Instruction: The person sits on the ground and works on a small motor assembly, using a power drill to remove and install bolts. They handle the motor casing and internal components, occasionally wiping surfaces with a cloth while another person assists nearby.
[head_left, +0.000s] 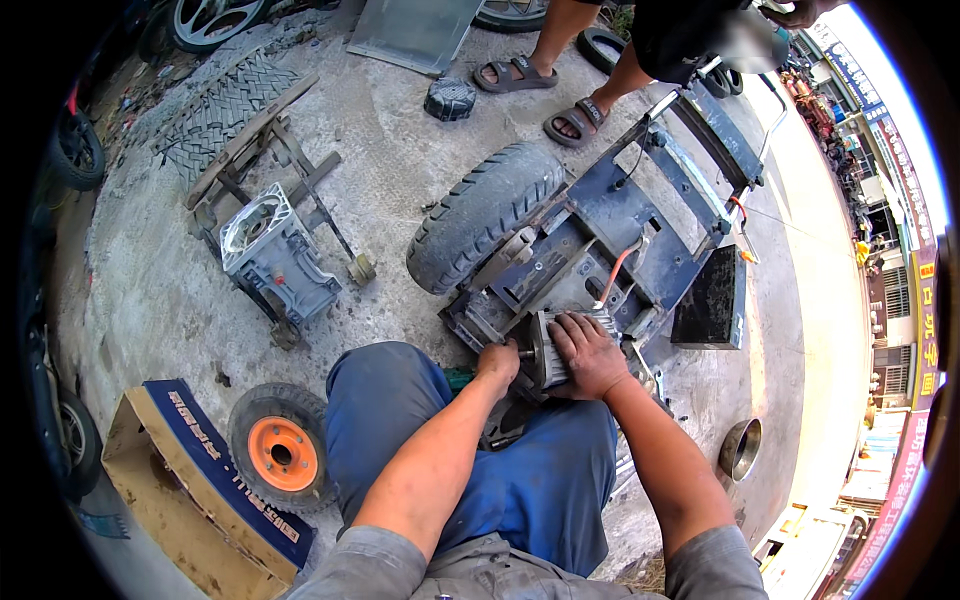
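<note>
Between my knees and a black metal frame (655,240) is a finned metal motor (548,352). My right hand (588,358) lies over its top and side, the fingers bent against the fins. At the motor's left end, my left hand (498,365) is closed around a short shaft; its fingertips are partly hidden. An orange-red cable (618,272) rises from the frame just beyond the motor. A thick black tyre (487,215) is on the frame's left side.
A grey gear housing (285,265) rests on a rusty stand to the left. Near my left leg are an orange-rimmed wheel (283,453) and an open cardboard box (190,500). A metal ring (740,449) lies at right. Another person's sandalled feet (575,122) stand beyond the tyre.
</note>
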